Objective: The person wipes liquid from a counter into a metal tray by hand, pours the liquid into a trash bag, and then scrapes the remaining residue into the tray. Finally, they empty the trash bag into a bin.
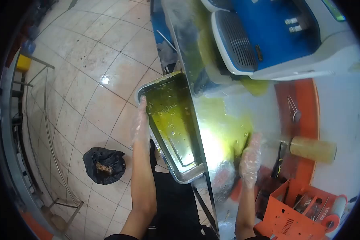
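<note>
My left hand (140,120), in a clear plastic glove, grips the outer long rim of a metal tray (180,176). The tray is tilted against the counter's edge, with a shallow layer of yellow-green liquid (168,124) in it. My right hand (251,162), also in a clear glove, stands on its edge on the metal counter with fingers stretched out. It is at the border of a yellow-green puddle (220,124) spread over the counter. I see nothing held in it, though its palm side is partly hidden.
A white and blue machine (276,40) with a slotted drip tray stands at the far right. Right of my hand are a film roll (313,149), a black-handled tool (279,162), a small strainer (295,112) and an orange sealing machine (292,216). A black bag (104,166) sits on the tiled floor.
</note>
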Tool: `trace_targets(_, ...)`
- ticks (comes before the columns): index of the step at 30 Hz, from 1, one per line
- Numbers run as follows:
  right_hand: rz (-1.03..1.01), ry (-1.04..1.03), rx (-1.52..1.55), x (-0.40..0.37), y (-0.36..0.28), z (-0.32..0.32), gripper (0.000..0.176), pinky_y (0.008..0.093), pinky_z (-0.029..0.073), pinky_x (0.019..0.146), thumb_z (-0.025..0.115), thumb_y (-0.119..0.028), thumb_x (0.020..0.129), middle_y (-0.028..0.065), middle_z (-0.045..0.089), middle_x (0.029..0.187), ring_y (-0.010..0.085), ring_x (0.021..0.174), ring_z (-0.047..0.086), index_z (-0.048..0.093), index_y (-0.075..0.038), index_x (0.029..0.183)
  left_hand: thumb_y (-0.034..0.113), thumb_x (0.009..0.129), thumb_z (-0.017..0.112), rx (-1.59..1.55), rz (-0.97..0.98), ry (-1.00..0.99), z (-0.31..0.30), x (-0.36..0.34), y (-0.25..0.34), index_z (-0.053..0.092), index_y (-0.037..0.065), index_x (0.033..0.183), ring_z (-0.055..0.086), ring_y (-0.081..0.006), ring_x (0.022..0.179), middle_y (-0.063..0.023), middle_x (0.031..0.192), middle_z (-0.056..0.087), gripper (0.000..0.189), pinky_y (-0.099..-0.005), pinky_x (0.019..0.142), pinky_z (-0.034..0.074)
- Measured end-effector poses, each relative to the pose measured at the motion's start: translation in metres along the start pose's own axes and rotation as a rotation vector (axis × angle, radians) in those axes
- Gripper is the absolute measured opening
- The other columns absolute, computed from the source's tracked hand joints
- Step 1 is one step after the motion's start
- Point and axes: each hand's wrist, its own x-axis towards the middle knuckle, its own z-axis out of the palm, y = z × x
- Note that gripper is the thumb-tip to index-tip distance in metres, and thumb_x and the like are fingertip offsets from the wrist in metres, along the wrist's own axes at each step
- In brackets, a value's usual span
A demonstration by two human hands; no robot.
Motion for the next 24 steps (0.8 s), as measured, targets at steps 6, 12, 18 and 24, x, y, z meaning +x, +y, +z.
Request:
trace_targets(6, -0.074, -0.152, -0.072, 0.040, -0.104, 0.056, 0.080, 0.0492, 0.013, 0.118, 0.058, -0.037, 0.091, 0.0285, 0.019, 0.154, 0.0416, 0.145, 0.015, 0.022, 0.006, 0.148, 0.060, 0.091, 0.053, -0.299, 0.013, -0.227, 0.005, -0.003, -0.001, 0.049, 0.001, 0.136, 0.054, -0.0222, 0.116, -0.0097, 0.129, 0.057, 0.074, -0.0322, 0.098, 0.041)
trace_targets(12, -0.151, -0.158, 0.422, 0.062, -0.174, 0.072, 0.060, 0.0465, 0.011, 0.118, 0.036, -0.035, 0.101, 0.0233, 0.014, 0.157, 0.0381, 0.146, 0.012, 0.022, -0.003, 0.151, 0.054, 0.094, 0.053, -0.345, 0.047, -0.300, 0.003, 0.001, -0.002, 0.050, 0.003, 0.134, 0.058, -0.0202, 0.110, -0.0098, 0.127, 0.058, 0.066, -0.0303, 0.093, 0.046)
trace_targets(18, 0.156, -0.271, 1.378, 0.085, -0.146, 0.020, 0.089, 0.0415, 0.000, 0.120, 0.006, -0.070, 0.093, 0.0113, 0.021, 0.158, 0.0269, 0.147, 0.014, 0.026, -0.004, 0.150, 0.053, 0.094, 0.053, -0.275, -0.031, -0.222, 0.003, -0.010, 0.008, 0.050, 0.003, 0.134, 0.059, -0.0196, 0.109, -0.0101, 0.126, 0.058, 0.065, -0.0301, 0.090, 0.048)
trace_targets(24, 0.203, -0.063, 0.836, 0.097, -0.033, -0.021, 0.080, 0.0409, 0.007, 0.119, 0.008, -0.063, 0.098, 0.0130, 0.022, 0.158, 0.0283, 0.146, 0.020, 0.029, -0.006, 0.150, 0.049, 0.094, 0.056, -0.373, -0.004, -0.293, 0.004, 0.000, 0.004, 0.053, 0.005, 0.130, 0.060, -0.0199, 0.106, -0.0087, 0.122, 0.060, 0.058, -0.0315, 0.089, 0.049)
